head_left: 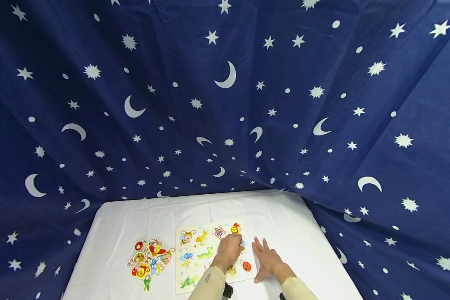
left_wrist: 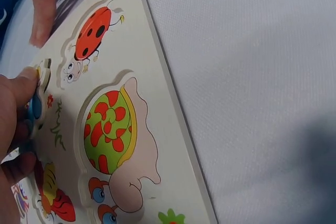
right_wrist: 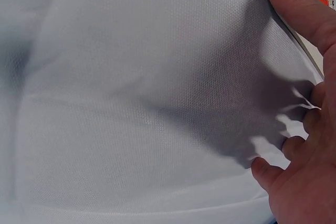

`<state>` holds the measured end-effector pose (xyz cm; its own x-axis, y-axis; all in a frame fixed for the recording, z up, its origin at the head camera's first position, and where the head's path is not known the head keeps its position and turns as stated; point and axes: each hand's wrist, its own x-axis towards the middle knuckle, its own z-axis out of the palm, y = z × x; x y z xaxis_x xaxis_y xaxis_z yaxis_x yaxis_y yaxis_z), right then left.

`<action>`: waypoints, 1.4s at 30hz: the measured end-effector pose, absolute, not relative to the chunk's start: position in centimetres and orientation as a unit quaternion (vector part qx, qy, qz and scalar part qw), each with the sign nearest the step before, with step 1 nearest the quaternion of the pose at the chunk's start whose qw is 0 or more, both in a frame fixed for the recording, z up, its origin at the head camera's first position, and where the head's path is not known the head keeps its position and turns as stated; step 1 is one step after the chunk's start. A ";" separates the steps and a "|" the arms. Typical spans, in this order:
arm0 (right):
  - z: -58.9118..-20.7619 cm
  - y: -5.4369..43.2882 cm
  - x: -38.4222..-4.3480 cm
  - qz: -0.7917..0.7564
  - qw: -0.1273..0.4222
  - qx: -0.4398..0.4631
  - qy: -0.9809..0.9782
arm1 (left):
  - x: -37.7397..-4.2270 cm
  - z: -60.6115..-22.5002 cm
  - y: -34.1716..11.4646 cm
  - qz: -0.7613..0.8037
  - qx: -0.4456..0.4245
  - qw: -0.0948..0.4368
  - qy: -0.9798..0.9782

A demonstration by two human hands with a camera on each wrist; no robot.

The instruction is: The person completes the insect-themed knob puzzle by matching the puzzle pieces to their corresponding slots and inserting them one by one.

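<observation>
In the left wrist view, my left hand (left_wrist: 13,114) pinches a wooden puzzle piece (left_wrist: 37,103) with a blue part and pale edge, between thumb and fingers. Much of the piece is hidden by the hand. It is held over a pale puzzle board (head_left: 178,279) with insect-shaped recesses, towards the board's right side. Below the hand are a printed snail (left_wrist: 107,129) and a red ladybug (left_wrist: 94,32). My right hand (head_left: 268,261) rests on the white cloth with fingers spread, its thumb (right_wrist: 296,3) at the board's right edge.
Left of the board lies a heap of loose, colourful insect pieces (head_left: 142,271), overlapping one another. A white cloth (head_left: 135,216) covers the table. Dark blue curtains (head_left: 195,133) with white moons and stars hang behind and on both sides.
</observation>
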<state>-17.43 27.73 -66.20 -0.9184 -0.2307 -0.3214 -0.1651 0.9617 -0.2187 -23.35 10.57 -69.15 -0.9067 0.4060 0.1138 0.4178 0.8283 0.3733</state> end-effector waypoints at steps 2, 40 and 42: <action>-66.2 27.6 -17.6 -0.092 0.174 -0.103 0.975 | -23.4 -69.1 10.5 -0.196 -0.216 0.016 -0.956; -66.6 28.2 -18.1 -0.124 0.185 -0.084 0.971 | -25.4 -67.5 -3.1 -0.273 0.063 0.114 -0.953; -66.7 28.1 -18.0 -0.129 0.188 -0.085 0.970 | -25.4 -67.2 -5.1 -0.253 0.087 0.098 -0.958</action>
